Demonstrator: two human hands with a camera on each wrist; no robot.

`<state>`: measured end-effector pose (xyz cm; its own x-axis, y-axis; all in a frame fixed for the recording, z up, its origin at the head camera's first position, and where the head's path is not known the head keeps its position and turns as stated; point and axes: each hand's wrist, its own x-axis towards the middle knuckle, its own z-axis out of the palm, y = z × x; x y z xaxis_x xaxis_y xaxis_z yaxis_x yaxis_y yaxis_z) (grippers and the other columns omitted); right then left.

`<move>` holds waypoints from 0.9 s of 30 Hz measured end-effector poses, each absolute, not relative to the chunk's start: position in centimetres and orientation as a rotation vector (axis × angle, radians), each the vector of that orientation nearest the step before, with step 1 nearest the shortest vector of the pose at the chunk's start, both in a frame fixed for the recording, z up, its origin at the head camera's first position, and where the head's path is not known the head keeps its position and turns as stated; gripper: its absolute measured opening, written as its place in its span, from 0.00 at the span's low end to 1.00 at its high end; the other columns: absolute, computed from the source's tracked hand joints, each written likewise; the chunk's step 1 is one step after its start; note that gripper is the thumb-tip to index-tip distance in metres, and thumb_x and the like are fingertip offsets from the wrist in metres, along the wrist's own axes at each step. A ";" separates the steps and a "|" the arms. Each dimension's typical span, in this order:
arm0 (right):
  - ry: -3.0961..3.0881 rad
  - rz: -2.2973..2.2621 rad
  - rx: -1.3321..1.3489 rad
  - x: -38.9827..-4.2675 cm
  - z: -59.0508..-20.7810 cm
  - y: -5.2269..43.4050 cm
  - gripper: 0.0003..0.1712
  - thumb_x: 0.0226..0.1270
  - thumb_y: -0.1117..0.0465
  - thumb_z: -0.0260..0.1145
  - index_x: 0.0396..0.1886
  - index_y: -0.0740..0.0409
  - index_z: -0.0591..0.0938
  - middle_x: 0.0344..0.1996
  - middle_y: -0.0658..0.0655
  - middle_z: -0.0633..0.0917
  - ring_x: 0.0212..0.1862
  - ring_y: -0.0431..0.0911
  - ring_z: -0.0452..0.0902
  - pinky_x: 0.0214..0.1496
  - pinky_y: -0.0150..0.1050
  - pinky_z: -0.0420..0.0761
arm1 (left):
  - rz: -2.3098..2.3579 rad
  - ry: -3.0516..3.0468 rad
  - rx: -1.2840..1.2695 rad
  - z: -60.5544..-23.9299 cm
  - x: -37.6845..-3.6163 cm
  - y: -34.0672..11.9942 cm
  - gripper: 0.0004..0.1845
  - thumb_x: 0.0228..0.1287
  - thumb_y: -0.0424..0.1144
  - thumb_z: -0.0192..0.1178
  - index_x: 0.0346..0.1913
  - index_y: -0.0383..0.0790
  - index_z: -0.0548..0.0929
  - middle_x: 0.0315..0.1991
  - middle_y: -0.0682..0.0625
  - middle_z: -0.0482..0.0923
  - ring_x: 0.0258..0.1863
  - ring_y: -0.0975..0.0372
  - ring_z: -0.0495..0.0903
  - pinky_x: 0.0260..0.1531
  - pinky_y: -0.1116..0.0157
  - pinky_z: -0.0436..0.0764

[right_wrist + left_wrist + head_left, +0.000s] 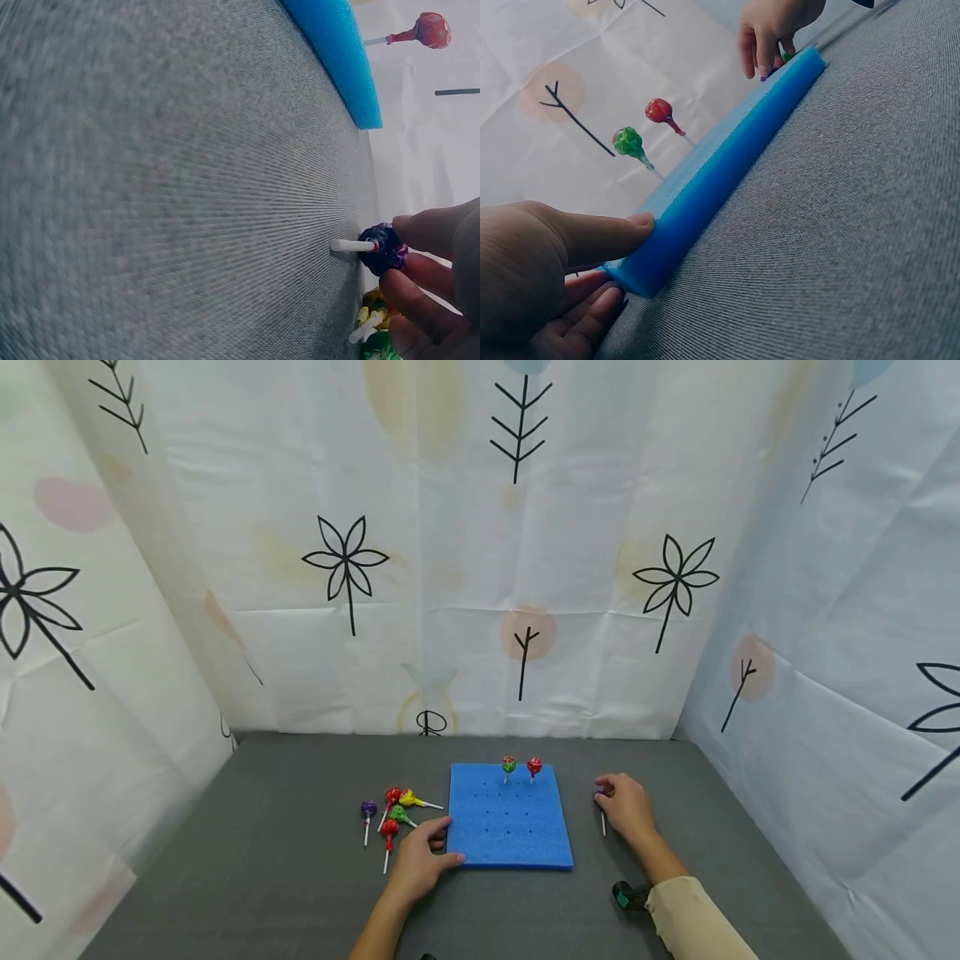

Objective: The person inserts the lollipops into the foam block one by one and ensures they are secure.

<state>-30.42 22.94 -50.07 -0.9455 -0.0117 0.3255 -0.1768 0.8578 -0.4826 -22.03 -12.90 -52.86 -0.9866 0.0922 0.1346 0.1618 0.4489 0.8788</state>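
While our right hand (626, 806) pinches a purple lollipop (384, 249) and our left hand (420, 860) steadies the foam block (508, 817) with straight fingers, a loose pinch could let it slip.

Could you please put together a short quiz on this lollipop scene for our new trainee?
1. How many lollipops stand upright in the square blue foam board?
2. True or false: the left hand grips a lollipop.
3. The right hand pinches a wrapped lollipop of which colour? A purple, B orange, C white.
Key:
1. Two: a green-wrapped lollipop and a red-wrapped lollipop, both at the far edge.
2. False; it rests against the board's near left corner.
3. A; the purple lollipop shows in the right wrist view.
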 end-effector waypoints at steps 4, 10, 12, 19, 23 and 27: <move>-2.737 0.752 0.134 -30.3 -50.1 22.9 0.11 0.59 0.67 0.71 0.43 0.64 0.85 0.34 0.57 0.81 0.38 0.54 0.78 0.42 0.53 0.76 | -1.606 -2.620 -0.210 -52.8 -21.9 -12.9 0.34 0.48 0.34 0.76 0.60 0.29 0.77 0.53 0.36 0.77 0.47 0.48 0.80 0.47 0.52 0.80; -2.756 0.743 0.115 -30.1 -50.0 23.0 0.07 0.59 0.67 0.71 0.37 0.64 0.86 0.33 0.57 0.81 0.38 0.55 0.78 0.43 0.54 0.77 | -1.613 -2.619 -0.209 -52.6 -21.9 -12.9 0.34 0.48 0.34 0.76 0.60 0.29 0.76 0.52 0.36 0.77 0.47 0.48 0.80 0.47 0.51 0.80; -2.753 0.747 0.115 -30.1 -50.0 23.0 0.07 0.59 0.67 0.71 0.37 0.64 0.86 0.33 0.58 0.81 0.38 0.56 0.78 0.43 0.54 0.77 | -1.613 -2.624 -0.203 -52.6 -21.9 -12.9 0.34 0.48 0.34 0.76 0.60 0.30 0.76 0.53 0.37 0.77 0.48 0.48 0.80 0.47 0.51 0.80; -2.785 0.757 0.139 -29.8 -49.6 22.9 0.07 0.58 0.67 0.72 0.37 0.63 0.85 0.33 0.57 0.85 0.37 0.54 0.80 0.42 0.53 0.78 | -1.600 -2.633 -0.202 -52.5 -22.0 -12.9 0.34 0.49 0.34 0.76 0.61 0.30 0.76 0.53 0.37 0.77 0.49 0.48 0.79 0.48 0.51 0.79; -2.817 0.749 0.159 -29.8 -49.5 22.9 0.07 0.58 0.67 0.72 0.36 0.62 0.84 0.33 0.56 0.85 0.36 0.52 0.79 0.41 0.53 0.77 | -1.609 -2.619 -0.211 -52.6 -22.0 -12.9 0.33 0.49 0.34 0.75 0.60 0.30 0.76 0.53 0.37 0.77 0.49 0.48 0.79 0.48 0.51 0.79; -2.824 0.753 0.157 -29.8 -49.5 22.8 0.07 0.57 0.66 0.72 0.36 0.62 0.84 0.33 0.56 0.85 0.37 0.53 0.79 0.42 0.53 0.77 | -1.608 -2.616 -0.221 -52.7 -22.0 -12.9 0.33 0.49 0.33 0.75 0.60 0.29 0.76 0.53 0.36 0.77 0.49 0.48 0.79 0.48 0.51 0.79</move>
<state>-29.76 22.83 -49.53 -0.9713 -0.0476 0.2329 -0.1572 0.8636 -0.4791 -21.96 -12.89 -52.67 -0.9877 0.0889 0.1288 0.1551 0.4447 0.8821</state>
